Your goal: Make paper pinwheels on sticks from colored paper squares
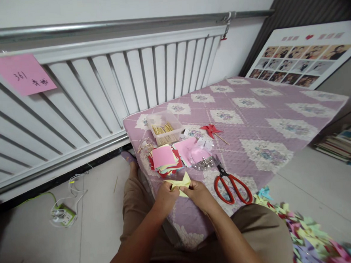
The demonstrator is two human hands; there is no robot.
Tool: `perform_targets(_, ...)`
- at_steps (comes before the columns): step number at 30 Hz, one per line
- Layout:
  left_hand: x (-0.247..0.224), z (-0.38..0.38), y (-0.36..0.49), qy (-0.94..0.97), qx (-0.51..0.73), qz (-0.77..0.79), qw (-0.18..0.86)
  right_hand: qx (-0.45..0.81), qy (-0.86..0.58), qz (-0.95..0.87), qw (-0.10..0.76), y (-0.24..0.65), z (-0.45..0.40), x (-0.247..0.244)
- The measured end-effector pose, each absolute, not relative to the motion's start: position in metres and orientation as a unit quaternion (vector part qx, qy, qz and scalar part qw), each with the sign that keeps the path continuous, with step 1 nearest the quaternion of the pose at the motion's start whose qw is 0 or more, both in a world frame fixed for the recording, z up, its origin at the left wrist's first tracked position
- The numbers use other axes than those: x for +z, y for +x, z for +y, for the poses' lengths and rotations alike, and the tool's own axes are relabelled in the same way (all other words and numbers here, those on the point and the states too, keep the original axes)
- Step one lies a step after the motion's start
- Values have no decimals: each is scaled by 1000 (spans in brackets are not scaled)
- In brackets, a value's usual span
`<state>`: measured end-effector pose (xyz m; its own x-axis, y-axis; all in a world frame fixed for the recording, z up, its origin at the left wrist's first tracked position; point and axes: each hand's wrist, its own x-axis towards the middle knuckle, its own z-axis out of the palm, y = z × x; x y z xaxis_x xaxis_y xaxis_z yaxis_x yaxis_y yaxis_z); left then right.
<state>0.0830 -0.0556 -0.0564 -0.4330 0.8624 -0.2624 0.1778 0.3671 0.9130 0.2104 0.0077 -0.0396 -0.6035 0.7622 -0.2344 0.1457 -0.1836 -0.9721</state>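
Between my two hands is a yellow paper pinwheel (pixel 183 182), its points folded up. My left hand (pixel 166 195) pinches its left side and my right hand (pixel 198 192) grips the right side, thumbs close together. Just beyond lies a stack of coloured paper squares (pixel 164 156), pink on top. Beside the stack, a clear plastic bag (pixel 203 161) holds small metal pieces. Red-handled scissors (pixel 232 185) rest to the right of my right hand. A finished-looking red pinwheel (pixel 211 130) on a stick lies farther back.
A plastic box (pixel 166 134) of thin wooden sticks stands at the table's back left. The table has a purple patterned cloth (pixel 252 115). Many colourful paper pinwheels (pixel 309 234) heap at the lower right. A green power strip (pixel 64 215) with cables lies on the floor; a radiator (pixel 136 74) runs behind.
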Motion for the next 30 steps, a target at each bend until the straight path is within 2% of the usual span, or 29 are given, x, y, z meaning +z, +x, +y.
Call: perform_targets(30,-62,-55,72,343,475,633,505,684,-406,-562,225,209,10,-31)
